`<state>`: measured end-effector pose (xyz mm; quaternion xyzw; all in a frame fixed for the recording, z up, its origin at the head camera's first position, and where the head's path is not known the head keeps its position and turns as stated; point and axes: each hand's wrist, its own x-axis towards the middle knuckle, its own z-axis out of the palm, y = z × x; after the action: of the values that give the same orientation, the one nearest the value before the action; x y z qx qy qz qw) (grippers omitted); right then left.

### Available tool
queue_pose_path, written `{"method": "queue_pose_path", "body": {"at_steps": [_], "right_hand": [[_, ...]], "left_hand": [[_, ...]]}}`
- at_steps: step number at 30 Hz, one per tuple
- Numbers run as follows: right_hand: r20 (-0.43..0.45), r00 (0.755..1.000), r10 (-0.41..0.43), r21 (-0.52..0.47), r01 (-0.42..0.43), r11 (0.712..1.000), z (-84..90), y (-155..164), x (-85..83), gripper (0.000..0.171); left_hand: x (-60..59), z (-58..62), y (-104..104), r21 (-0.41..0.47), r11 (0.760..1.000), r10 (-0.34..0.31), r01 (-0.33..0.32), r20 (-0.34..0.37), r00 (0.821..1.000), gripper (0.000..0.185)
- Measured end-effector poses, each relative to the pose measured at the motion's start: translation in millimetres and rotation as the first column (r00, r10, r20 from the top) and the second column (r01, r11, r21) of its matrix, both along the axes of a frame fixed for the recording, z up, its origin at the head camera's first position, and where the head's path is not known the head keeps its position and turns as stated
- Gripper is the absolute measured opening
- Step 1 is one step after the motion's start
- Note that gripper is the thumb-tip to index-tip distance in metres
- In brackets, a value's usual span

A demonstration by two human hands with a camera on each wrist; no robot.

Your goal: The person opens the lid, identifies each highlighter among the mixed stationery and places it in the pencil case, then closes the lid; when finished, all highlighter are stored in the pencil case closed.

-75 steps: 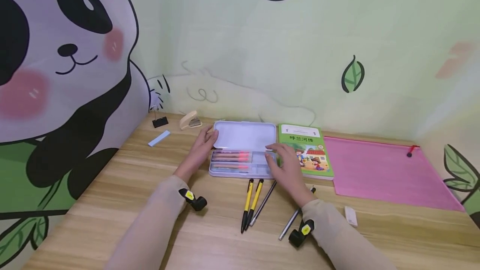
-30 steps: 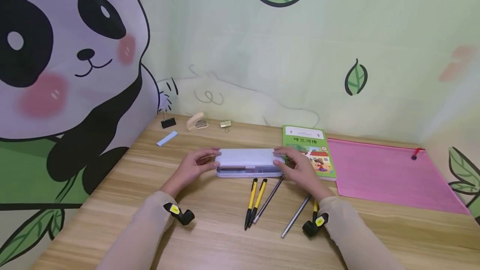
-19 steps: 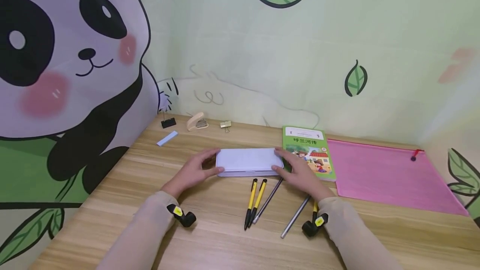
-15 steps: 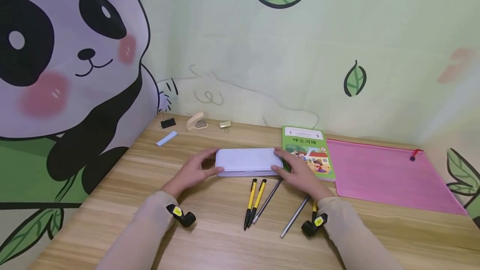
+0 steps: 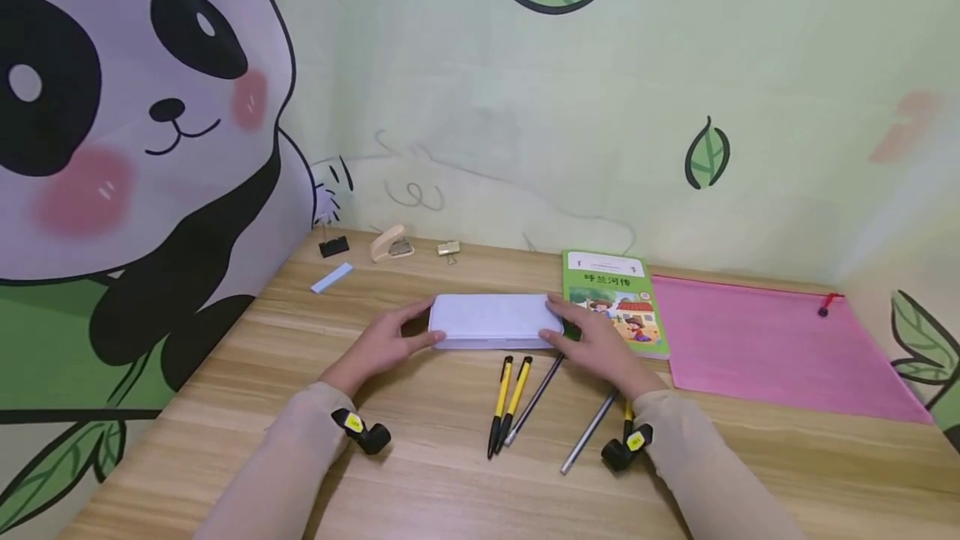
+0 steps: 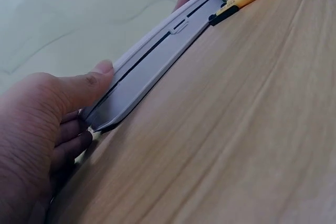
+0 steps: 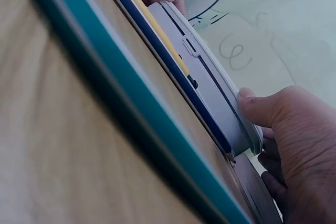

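Note:
A pale lavender pencil case point(image 5: 491, 317) lies on the wooden table with its lid down. At its left end my left hand point(image 5: 382, 347) grips it, thumb on the lid's front edge and fingers around the end. My right hand point(image 5: 602, 348) holds the right end in the same way. A small clasp point(image 6: 180, 26) and a thin dark seam run along the case's front in the left wrist view. Just in front lie two yellow-and-black pens point(image 5: 513, 407), a dark pencil point(image 5: 536, 398) and a grey pencil point(image 5: 588, 433). Another yellow pen point(image 5: 628, 412) is partly hidden by the right wrist.
A green book point(image 5: 617, 307) lies right behind the right hand, beside a pink zip pouch point(image 5: 780, 348). At the back left are a black binder clip point(image 5: 333, 247), a beige stapler point(image 5: 392, 244), a gold binder clip point(image 5: 448, 248) and a light blue strip point(image 5: 332, 278).
The pencil case stood with its lid raised, pencils showing inside; the lid has swung down towards me and covers them. Both hands moved to its ends. Over the last half second they hold still.

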<state>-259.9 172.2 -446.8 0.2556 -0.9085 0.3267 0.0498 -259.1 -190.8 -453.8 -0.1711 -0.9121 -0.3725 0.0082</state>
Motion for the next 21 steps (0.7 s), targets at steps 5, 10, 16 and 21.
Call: {"method": "queue_pose_path", "body": {"at_steps": [5, 10, 16, 21], "right_hand": [[0.008, 1.000, -0.004, 0.006, 0.004, 1.000, 1.9, -1.4, -0.2, 0.060], [0.012, 1.000, -0.025, 0.014, 0.025, 1.000, 4.7, -4.8, 1.3, 0.056], [-0.012, 1.000, -0.025, 0.011, 0.026, 1.000, 3.3, -7.1, 2.6, 0.056], [-0.062, 0.998, 0.003, -0.002, -0.003, 1.000, -3.8, -7.8, 0.9, 0.056]], "left_hand": [[0.8, 3.2, 0.5, -0.018, 1.000, 0.005, -0.004, 0.046, 0.999, 0.079], [0.3, 6.4, 1.3, -0.052, 0.999, 0.002, 0.001, 0.055, 0.999, 0.077], [0.1, 4.4, 0.3, -0.052, 0.999, -0.007, 0.009, 0.032, 0.999, 0.076], [3.0, 1.3, -1.3, -0.059, 0.998, -0.010, 0.012, 0.030, 1.000, 0.070]]}}
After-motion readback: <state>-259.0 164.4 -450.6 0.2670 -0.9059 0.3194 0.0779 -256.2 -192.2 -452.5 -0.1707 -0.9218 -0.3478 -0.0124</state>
